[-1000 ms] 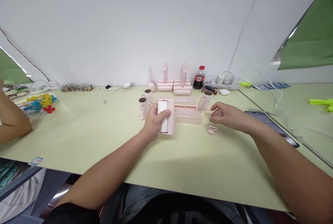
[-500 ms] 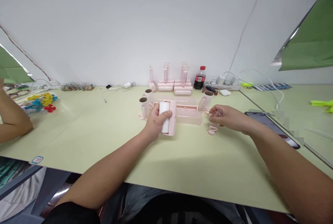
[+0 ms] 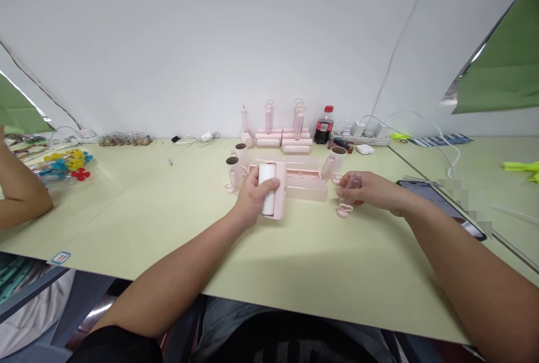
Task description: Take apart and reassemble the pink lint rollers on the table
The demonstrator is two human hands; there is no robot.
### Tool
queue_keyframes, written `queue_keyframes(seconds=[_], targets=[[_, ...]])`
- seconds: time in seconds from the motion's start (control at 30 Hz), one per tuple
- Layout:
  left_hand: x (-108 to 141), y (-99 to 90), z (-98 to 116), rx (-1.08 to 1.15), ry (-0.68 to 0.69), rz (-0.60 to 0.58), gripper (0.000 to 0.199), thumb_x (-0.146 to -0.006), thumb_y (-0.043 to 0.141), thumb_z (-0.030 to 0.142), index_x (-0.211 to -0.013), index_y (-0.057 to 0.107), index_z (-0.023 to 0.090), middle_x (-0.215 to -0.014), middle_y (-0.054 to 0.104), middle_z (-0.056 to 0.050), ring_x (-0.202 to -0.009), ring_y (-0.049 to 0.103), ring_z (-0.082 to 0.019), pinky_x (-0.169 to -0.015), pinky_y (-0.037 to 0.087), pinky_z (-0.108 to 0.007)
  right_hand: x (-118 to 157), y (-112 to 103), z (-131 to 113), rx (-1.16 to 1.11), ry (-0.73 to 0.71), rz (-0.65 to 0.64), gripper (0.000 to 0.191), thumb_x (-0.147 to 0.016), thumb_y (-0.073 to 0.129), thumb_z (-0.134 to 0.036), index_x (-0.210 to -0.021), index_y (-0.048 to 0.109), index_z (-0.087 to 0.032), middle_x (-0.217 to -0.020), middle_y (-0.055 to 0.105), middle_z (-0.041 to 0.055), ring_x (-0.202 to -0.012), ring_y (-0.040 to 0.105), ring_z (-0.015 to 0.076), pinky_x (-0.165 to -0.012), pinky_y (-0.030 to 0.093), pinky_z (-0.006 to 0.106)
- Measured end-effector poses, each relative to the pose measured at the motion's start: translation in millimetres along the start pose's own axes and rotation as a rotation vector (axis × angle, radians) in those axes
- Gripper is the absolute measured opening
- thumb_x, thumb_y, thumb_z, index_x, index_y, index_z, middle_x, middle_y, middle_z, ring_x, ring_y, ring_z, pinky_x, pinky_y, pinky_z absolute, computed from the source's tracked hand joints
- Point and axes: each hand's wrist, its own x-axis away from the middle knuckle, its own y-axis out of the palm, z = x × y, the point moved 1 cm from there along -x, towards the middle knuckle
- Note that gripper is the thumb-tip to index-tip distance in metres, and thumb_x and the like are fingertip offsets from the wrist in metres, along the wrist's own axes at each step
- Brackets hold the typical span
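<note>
My left hand grips a pink holder with a white roll in it, thumb across the roll. Between the fingers of my right hand is a clear pink handle, its pink loop end pointing down at the table. Behind the held holder lies a clear pink cover beside an open pink case. Rolls with brown cores stand on both sides, one at the right and two at the left.
Several pink rollers stand by the wall, beside a cola bottle. A phone lies right of my right hand. A power strip is at the back. Another person's arm rests at far left, near colourful flower pieces.
Both hands keep their grips and hardly move. The clear handle in my right hand is tilted slightly more.
</note>
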Motion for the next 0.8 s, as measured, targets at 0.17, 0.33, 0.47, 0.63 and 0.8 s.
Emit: queue_keyframes(seconds=[0.17, 0.33, 0.47, 0.63, 0.8], targets=[[0, -0.3, -1, 0.047, -0.105, -0.097, 0.05, -0.071, 0.069, 0.044, -0.111, 0.05, 0.021, -0.089, 0.063, -0.003, -0.076, 0.062, -0.019, -0.064, 0.049, -0.031, 2, 0, -2, 0.028, 0.004, -0.02, 0.037, -0.064, 0.08, -0.042, -0.085, 0.057, -0.021, -0.061, 0.055, -0.0037, -0.057, 0.052, 0.0135, -0.052, 0.045, 0.026], [17, 5.8, 4, -0.522, -0.101, -0.357, 0.052, -0.067, 0.075, 0.046, -0.11, 0.055, 0.023, -0.093, 0.067, -0.003, -0.079, 0.064, -0.023, -0.063, 0.047, -0.03, -2, -4, 3, 0.068, -0.005, -0.035, 0.03, -0.065, 0.077, -0.038, -0.082, 0.059, -0.02, -0.064, 0.058, -0.0012, -0.06, 0.054, 0.0141, -0.053, 0.046, 0.025], [33, 17.1, 7, -0.916, 0.162, -0.557, 0.036, -0.075, 0.068, 0.046, -0.102, 0.066, 0.023, -0.097, 0.067, -0.005, -0.087, 0.063, -0.025, -0.069, 0.046, -0.032, -6, -6, 8, 0.124, -0.011, -0.06, 0.026, -0.066, 0.075, -0.037, -0.077, 0.061, -0.019, -0.066, 0.06, 0.0004, -0.059, 0.054, 0.0141, -0.051, 0.046, 0.026], [31, 18.4, 3, -1.145, 0.366, -0.575, 0.044, -0.084, 0.062, 0.039, -0.124, 0.059, 0.022, -0.11, 0.066, -0.008, -0.097, 0.062, -0.026, -0.078, 0.045, -0.034, -8, -3, 9, 0.19, -0.006, 0.015, 0.029, -0.068, 0.074, -0.043, -0.072, 0.058, -0.02, -0.065, 0.06, 0.0009, -0.057, 0.054, 0.0141, -0.051, 0.045, 0.027], [23, 21.6, -2, -1.215, 0.486, -0.544, 0.026, -0.088, 0.059, 0.031, -0.112, 0.064, 0.022, -0.106, 0.07, -0.004, -0.1, 0.06, -0.024, -0.085, 0.041, -0.039, -9, -2, 5, 0.218, -0.011, 0.159, 0.031, -0.071, 0.071, -0.047, -0.073, 0.055, -0.021, -0.068, 0.061, 0.0011, -0.064, 0.061, 0.0181, -0.052, 0.045, 0.027]])
